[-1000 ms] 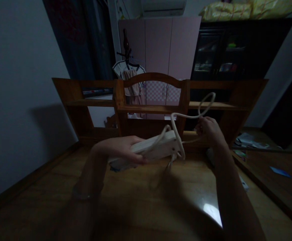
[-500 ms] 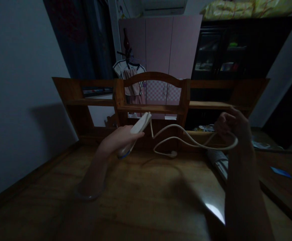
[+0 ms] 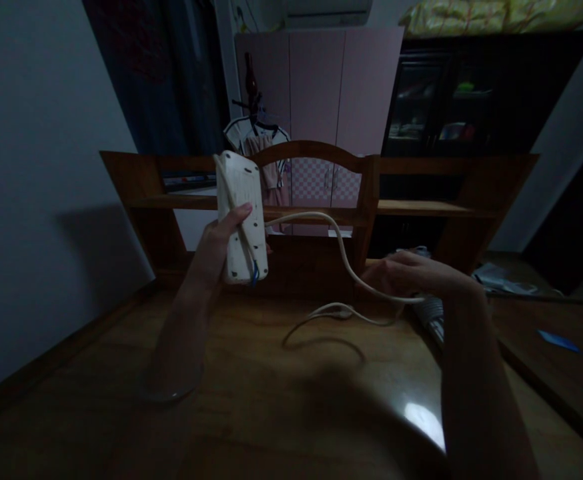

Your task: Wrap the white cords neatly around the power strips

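Observation:
A white power strip is held upright above the desk, its flat back with small dark holes facing me. My left hand is closed around its side, thumb across the back. A length of cord lies along that back, with a blue piece near the lower end. The white cord runs from behind the strip across to my right hand, whose bent fingers close on it. Beyond that hand the cord drops to the desk, where the pale plug rests, dimly seen.
The wooden desk carries a wooden shelf unit along its back. A grey-white ribbed item lies beside my right hand. Farther right are a blue card and a crumpled white item. A wall stands at left.
My left hand has raised the power strip and turned it upright, back toward me. My right hand has moved left and slightly down with the cord. The cord's loop has changed shape.

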The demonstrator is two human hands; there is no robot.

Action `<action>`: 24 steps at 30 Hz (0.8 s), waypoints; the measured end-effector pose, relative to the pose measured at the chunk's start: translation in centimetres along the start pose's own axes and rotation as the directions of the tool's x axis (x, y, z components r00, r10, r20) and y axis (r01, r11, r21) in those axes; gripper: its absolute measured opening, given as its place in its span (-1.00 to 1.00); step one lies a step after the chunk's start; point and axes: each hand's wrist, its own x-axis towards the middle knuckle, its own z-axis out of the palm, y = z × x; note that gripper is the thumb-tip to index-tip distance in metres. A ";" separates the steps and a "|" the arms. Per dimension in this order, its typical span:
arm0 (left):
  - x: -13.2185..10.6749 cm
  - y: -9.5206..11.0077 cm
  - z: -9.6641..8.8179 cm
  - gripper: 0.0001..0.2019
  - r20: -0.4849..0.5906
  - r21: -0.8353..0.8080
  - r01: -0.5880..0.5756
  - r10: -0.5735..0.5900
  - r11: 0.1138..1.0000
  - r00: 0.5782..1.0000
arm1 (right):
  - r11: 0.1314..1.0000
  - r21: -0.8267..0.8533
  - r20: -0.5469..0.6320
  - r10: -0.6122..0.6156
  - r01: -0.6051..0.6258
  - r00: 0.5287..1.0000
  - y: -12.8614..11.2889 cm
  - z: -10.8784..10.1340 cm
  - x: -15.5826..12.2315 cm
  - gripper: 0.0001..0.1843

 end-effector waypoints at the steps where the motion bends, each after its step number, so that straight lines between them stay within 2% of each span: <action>1: -0.1 0.2 0.2 -0.51 -0.007 0.002 -0.013 0.013 1.000 1.000 | 1.000 0.002 0.086 -0.019 0.019 0.996 -0.9 0.3 0.0 -0.38; 4: -0.4 0.5 0.8 -0.53 -0.040 0.011 -0.055 0.055 0.998 0.998 | 0.999 0.023 0.299 -0.044 0.039 0.953 -3.0 1.4 0.3 -0.51; 7: -0.7 0.6 1.5 -0.55 -0.047 0.011 -0.103 0.103 0.995 0.994 | 0.995 0.073 0.369 -0.093 0.071 0.925 -3.8 2.9 1.4 -0.57; 11: -1.2 1.1 2.2 -0.60 -0.035 0.007 -0.145 0.145 0.989 0.989 | 0.967 0.178 0.223 -0.220 0.182 0.950 -3.5 4.9 3.3 -0.47; 13: -1.5 1.5 2.5 -0.61 -0.035 0.051 -0.140 0.142 0.989 0.989 | 0.943 0.233 0.160 -0.278 0.237 0.947 -3.5 5.6 3.9 -0.42; 16: -1.8 2.0 2.6 -0.62 -0.004 0.099 -0.116 0.117 0.988 0.993 | 0.936 0.224 0.201 -0.318 0.273 0.926 -3.8 5.9 4.0 -0.61; 19: -1.7 2.2 2.5 -0.60 0.100 -0.009 -0.094 0.094 0.996 0.991 | 0.937 0.209 0.247 -0.328 0.280 0.912 -3.8 5.8 4.1 -0.69; 21: -1.7 2.4 2.5 -0.58 0.196 -0.128 -0.087 0.111 0.988 0.974 | 0.940 0.207 0.214 -0.315 0.273 0.924 -3.3 5.8 4.5 -0.70; 22: -1.7 2.5 2.5 -0.58 0.243 -0.184 -0.082 0.126 0.980 0.962 | 0.945 0.186 0.163 -0.300 0.269 0.940 -2.9 5.9 4.8 -0.71; 24: -1.9 2.7 2.7 -0.56 0.346 -0.279 -0.058 0.157 0.959 0.925 | 0.962 0.067 -0.034 -0.261 0.263 0.965 -2.1 6.1 5.6 -0.76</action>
